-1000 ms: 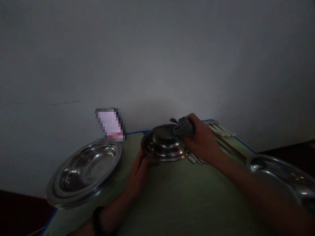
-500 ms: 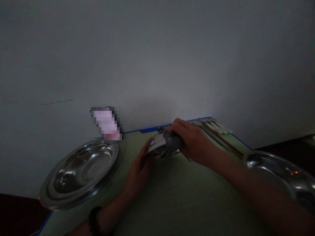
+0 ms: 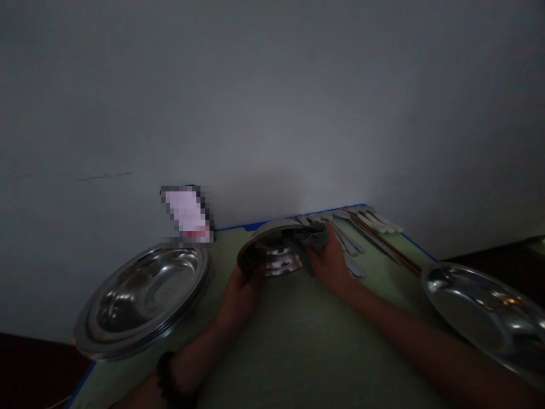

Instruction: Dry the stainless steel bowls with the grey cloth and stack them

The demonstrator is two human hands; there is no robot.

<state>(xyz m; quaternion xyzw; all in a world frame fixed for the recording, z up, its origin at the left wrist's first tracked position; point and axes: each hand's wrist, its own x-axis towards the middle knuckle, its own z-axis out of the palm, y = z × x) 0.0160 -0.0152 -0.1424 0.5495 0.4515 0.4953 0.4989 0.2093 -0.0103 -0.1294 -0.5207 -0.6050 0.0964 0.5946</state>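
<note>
A shiny steel bowl [image 3: 279,264] is held tilted above the green table near its back edge. My left hand [image 3: 239,296] grips its left rim, with the fingers partly hidden behind the metal. On the other side, my right hand [image 3: 332,264] is closed round a dark checkered cloth [image 3: 315,236]. That cloth presses against the bowl's right rim. Just beyond my right hand lie metal spoons [image 3: 349,245], partly covered by the hand.
A stack of steel basins [image 3: 187,295] stands at the left. Another steel basin [image 3: 464,335] is at the right, beside my forearm. Chopsticks [image 3: 383,241] and white-handled utensils [image 3: 383,222] lie at the back right. A blurred-out phone [image 3: 185,213] leans on the wall.
The bowl has turned, so more of its shape shows. My right hand with the cloth has moved from the bowl's middle to its right rim, a little lower, uncovering spoons behind.
</note>
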